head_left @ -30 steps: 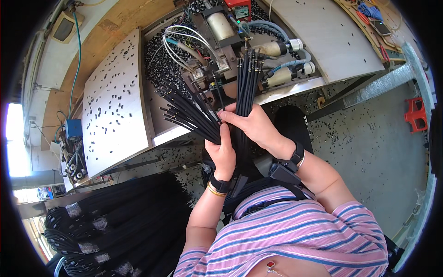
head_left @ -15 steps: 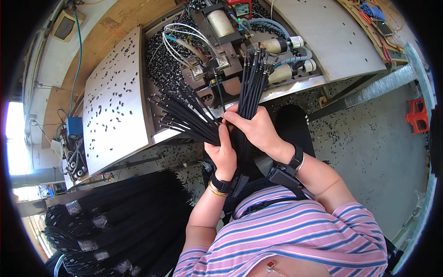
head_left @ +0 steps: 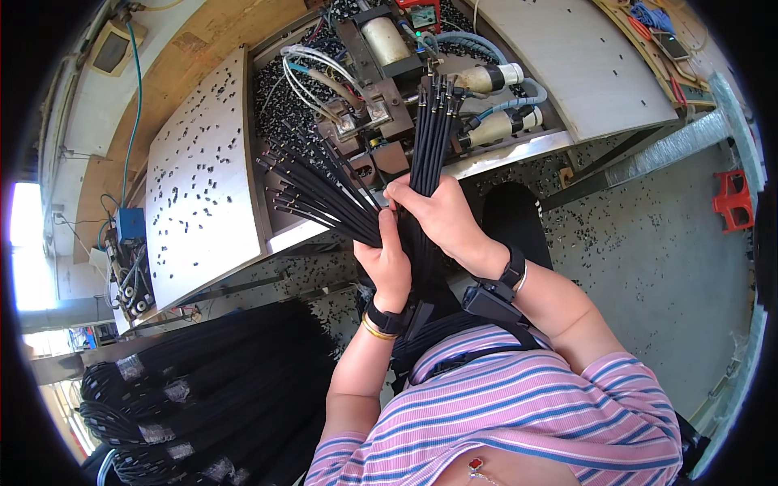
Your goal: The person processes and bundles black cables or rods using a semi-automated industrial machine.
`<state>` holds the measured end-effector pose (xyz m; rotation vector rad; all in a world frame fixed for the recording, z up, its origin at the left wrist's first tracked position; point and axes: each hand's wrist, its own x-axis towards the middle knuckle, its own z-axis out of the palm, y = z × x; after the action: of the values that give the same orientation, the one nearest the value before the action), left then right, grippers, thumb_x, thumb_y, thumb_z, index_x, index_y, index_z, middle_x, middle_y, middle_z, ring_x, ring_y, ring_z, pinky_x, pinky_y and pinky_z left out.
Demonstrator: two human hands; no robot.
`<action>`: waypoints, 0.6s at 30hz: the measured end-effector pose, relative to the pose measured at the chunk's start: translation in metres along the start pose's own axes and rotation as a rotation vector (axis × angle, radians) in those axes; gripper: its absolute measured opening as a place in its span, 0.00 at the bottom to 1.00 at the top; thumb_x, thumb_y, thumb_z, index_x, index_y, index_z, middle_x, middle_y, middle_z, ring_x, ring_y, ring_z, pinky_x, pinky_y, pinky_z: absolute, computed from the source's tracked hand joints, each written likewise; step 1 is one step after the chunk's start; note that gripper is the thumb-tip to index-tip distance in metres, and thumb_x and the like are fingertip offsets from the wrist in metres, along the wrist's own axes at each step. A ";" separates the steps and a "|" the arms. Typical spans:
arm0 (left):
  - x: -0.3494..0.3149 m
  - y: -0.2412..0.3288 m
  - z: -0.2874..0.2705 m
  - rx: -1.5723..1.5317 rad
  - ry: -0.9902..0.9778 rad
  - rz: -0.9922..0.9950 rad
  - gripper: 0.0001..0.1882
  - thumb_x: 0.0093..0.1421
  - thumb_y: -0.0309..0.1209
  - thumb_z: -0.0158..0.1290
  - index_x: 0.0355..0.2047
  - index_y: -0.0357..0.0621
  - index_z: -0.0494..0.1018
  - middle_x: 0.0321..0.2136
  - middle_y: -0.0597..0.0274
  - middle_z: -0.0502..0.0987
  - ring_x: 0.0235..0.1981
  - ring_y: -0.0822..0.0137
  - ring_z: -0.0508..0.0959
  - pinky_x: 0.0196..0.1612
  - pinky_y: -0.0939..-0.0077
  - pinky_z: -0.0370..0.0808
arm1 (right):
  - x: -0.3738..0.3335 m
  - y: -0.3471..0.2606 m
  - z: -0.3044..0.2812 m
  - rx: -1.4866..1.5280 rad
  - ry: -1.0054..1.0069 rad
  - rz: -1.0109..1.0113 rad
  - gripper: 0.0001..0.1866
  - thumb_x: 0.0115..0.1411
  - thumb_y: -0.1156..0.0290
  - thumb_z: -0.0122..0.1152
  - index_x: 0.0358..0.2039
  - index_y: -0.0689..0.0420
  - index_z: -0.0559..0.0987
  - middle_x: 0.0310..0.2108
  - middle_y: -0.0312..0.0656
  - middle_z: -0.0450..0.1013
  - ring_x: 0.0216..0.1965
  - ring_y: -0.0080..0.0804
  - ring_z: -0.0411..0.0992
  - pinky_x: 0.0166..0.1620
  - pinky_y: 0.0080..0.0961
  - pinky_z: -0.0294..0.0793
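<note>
My left hand [head_left: 386, 266] is closed around a bundle of thin black cables [head_left: 324, 194], whose metal-tipped ends fan out toward the upper left. In my right hand [head_left: 447, 217], a second bundle of black cables [head_left: 431, 134] stands nearly upright, with gold-coloured metal bits near its tips. The two hands almost meet, right thumb and fingertips close to the left thumb. What lies between those fingertips is too small to make out. Right behind the bundles is a bench machine [head_left: 381, 113] with metal blocks and cylinders.
Small black scraps cover the machine bed and dot the left metal panel [head_left: 198, 174]. Another pale panel [head_left: 604, 73] flanks the machine on the right. Tied bundles of black cables [head_left: 235, 381] hang at the lower left. A red stool [head_left: 733, 201] stands on the floor at far right.
The right-hand bundle has shifted slightly left and become more upright. A single cable that stood between the two bundles no longer shows there. Both hands have moved a little left.
</note>
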<state>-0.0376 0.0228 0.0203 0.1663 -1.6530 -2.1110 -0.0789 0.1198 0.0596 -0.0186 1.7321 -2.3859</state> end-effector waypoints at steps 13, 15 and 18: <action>-0.012 -0.009 -0.005 -0.067 -0.059 -0.029 0.08 0.63 0.22 0.48 0.42 0.33 0.70 0.38 0.62 0.75 0.38 0.76 0.74 0.41 0.81 0.71 | -0.008 -0.003 -0.007 -0.091 -0.082 -0.049 0.09 0.57 0.70 0.61 0.29 0.64 0.80 0.23 0.36 0.76 0.24 0.20 0.72 0.30 0.18 0.71; -0.013 -0.007 -0.005 -0.064 -0.091 -0.020 0.07 0.63 0.22 0.48 0.40 0.33 0.71 0.36 0.64 0.75 0.36 0.76 0.73 0.40 0.81 0.71 | -0.011 -0.002 -0.008 -0.025 -0.056 -0.021 0.08 0.58 0.71 0.61 0.31 0.65 0.79 0.26 0.37 0.76 0.28 0.20 0.73 0.34 0.18 0.71; -0.009 -0.005 -0.004 -0.083 -0.058 -0.031 0.05 0.63 0.22 0.48 0.38 0.33 0.71 0.34 0.65 0.75 0.34 0.77 0.73 0.40 0.82 0.71 | -0.009 -0.002 -0.006 0.002 -0.037 -0.013 0.08 0.58 0.72 0.60 0.32 0.65 0.79 0.27 0.38 0.76 0.29 0.20 0.73 0.36 0.17 0.72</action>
<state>-0.0296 0.0237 0.0126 0.1054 -1.6017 -2.2226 -0.0715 0.1277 0.0601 -0.0739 1.7190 -2.3808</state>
